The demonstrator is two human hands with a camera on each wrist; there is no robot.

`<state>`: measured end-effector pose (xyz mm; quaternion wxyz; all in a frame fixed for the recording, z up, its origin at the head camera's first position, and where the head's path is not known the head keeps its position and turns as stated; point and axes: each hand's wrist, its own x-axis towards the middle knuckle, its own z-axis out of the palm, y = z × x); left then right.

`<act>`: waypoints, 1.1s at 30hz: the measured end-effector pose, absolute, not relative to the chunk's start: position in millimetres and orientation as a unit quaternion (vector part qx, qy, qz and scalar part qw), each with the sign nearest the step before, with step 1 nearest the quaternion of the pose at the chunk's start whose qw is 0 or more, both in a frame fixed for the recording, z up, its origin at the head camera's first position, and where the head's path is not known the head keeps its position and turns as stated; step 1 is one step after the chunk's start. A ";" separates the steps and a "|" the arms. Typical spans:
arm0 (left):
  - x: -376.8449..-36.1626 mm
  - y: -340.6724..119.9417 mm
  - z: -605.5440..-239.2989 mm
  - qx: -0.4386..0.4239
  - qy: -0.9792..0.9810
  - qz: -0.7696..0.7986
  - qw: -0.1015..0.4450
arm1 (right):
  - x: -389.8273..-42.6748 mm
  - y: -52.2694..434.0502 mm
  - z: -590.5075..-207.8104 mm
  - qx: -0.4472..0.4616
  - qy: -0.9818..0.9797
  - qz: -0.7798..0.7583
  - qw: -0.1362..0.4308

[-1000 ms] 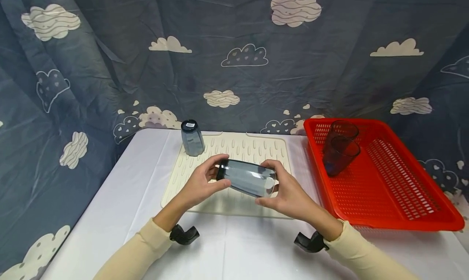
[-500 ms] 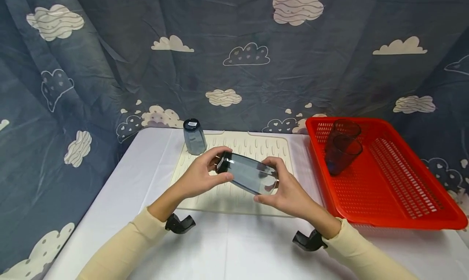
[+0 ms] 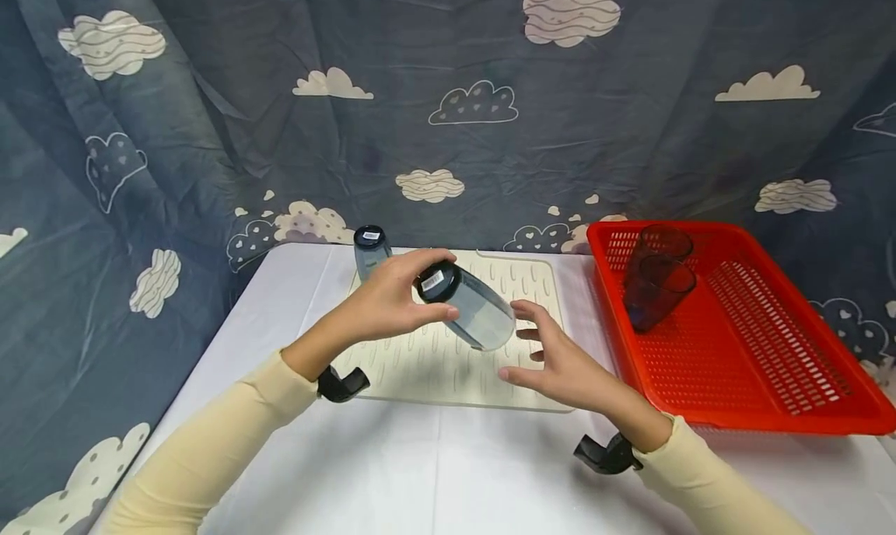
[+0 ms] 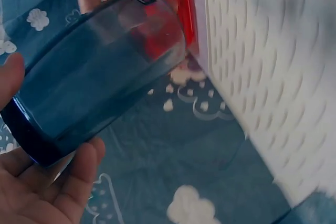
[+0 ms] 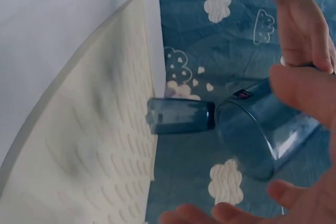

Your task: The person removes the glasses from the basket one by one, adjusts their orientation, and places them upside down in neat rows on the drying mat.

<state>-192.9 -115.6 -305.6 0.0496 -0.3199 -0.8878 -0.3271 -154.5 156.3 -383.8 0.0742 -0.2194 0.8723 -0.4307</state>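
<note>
Since the earlier frame, the smoky blue-grey, dark-based glass tumbler (image 3: 483, 309) has been tipped more steeply, and the right hand (image 3: 570, 368) has been drawn back from its rim. By the left hand (image 3: 392, 294) the tumbler is gripped at its base end, with thumb and fingers placed on opposite sides. It is held aslant above the cream ribbed drying mat (image 3: 420, 372), base up to the left and mouth down to the right; on the base a white label (image 3: 432, 280) is shown. Nothing is gripped by the right hand, whose fingers are spread just beside the mouth; whether the rim is touched by a fingertip cannot be told.

At the mat's far left corner, a matching upturned tumbler (image 3: 371, 251) is partly hidden by the left hand. To the right, inside the red perforated plastic basket (image 3: 714, 364), two dark translucent tumblers (image 3: 654, 294) are placed mouth up near its left wall. The table is covered by a white cloth (image 3: 364, 473), backed by a dark blue cloud-printed curtain (image 3: 392, 29).
</note>
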 end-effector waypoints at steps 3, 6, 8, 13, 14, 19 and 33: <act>-199.7 -114.8 -289.9 -0.315 -0.908 -0.269 0.069 | -153.3 164.4 -383.9 -0.206 0.885 -0.410 0.079; -208.8 -114.5 -276.7 -0.307 -0.920 -0.233 0.066 | -151.8 171.5 -383.0 -0.196 0.891 -0.403 0.075; -214.6 -115.0 -270.0 -0.301 -0.925 -0.226 0.058 | -151.0 175.3 -381.5 -0.192 0.892 -0.403 0.069; -226.3 -118.0 -258.7 -0.279 -0.934 -0.218 0.053 | -151.6 181.2 -375.1 -0.187 0.892 -0.409 0.055; -228.5 -118.6 -257.0 -0.276 -0.935 -0.216 0.052 | -151.8 181.9 -373.7 -0.185 0.892 -0.408 0.053; -239.9 -121.6 -249.4 -0.257 -0.947 -0.189 0.038 | -153.5 182.4 -367.2 -0.174 0.898 -0.403 0.042; -273.4 -119.2 -258.4 -0.197 -0.972 -0.124 0.005 | -160.2 176.6 -368.6 -0.192 0.903 -0.383 0.010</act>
